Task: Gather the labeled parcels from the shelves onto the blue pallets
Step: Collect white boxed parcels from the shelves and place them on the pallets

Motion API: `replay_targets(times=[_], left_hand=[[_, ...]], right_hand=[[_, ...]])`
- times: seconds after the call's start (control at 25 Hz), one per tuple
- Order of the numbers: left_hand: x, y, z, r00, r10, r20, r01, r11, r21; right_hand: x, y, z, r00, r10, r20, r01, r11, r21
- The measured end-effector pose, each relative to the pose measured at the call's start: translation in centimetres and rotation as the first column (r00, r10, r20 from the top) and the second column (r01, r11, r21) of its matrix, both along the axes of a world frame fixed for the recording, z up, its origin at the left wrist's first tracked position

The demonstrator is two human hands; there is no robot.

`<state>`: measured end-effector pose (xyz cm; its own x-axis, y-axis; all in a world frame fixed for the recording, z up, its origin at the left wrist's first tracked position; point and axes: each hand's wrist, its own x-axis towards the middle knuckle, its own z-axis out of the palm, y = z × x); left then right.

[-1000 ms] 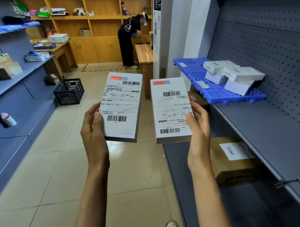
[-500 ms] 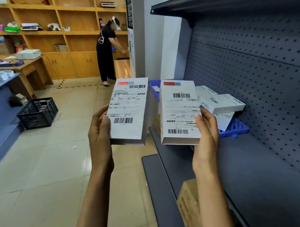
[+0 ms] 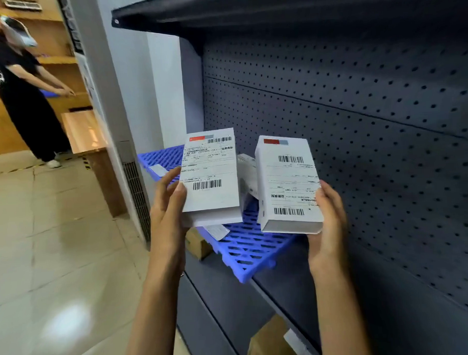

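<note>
- Here, the left hand (image 3: 167, 203) is gripping a white labeled parcel (image 3: 210, 175) by its left edge, its grip closing around the side, label facing up.
- The right hand (image 3: 328, 224) is holding a 2nd labeled parcel (image 3: 287, 183) by its lower right corner, fingers wrapping underneath.
- Both parcels are hovering over the blue pallet (image 3: 246, 248), which is lying on the grey shelf (image 3: 284, 295).
- More white parcels (image 3: 247, 177) are showing between the 2 held ones, on the pallet.
- A brown carton (image 3: 270, 343) is sitting on the shelf below.
</note>
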<state>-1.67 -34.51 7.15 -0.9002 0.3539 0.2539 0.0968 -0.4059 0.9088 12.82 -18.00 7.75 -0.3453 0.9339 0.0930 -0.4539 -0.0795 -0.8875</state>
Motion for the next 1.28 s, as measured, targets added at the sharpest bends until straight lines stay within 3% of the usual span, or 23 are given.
replay_targets(times=[0.12,0.48,0.68,0.84,1.0,1.28], left_hand=[[-3.9,3.1,0.9,0.989,-0.151,0.004,0.151,0.989,-0.005],[-10.0,10.4,0.8,0.906,-0.408,-0.113,0.393,0.909,-0.139],[-11.3,12.0,0.3,0.856,-0.517,-0.018,0.51,0.848,-0.143],[-11.6,12.0,0.0,0.821,-0.57,-0.025,0.558,0.811,-0.175],[-11.6,11.1,-0.1,0.802,-0.594,-0.06,0.573,0.795,-0.198],[-9.9,9.7,0.0,0.81,-0.553,-0.197,0.523,0.832,-0.186]], right_hand=[[-2.4,1.5,-0.1,0.996,-0.073,0.049,0.074,0.997,-0.018],[-8.1,4.1,-0.2,0.944,-0.296,0.147,0.299,0.954,0.006],[-9.3,4.9,0.2,0.9,-0.366,0.237,0.366,0.929,0.047],[-9.6,3.5,-0.4,0.88,-0.383,0.28,0.363,0.924,0.122],[-9.1,2.2,-1.7,0.849,-0.485,0.211,0.457,0.873,0.17],[-7.6,-0.3,-2.3,0.842,-0.493,0.22,0.455,0.867,0.204]])
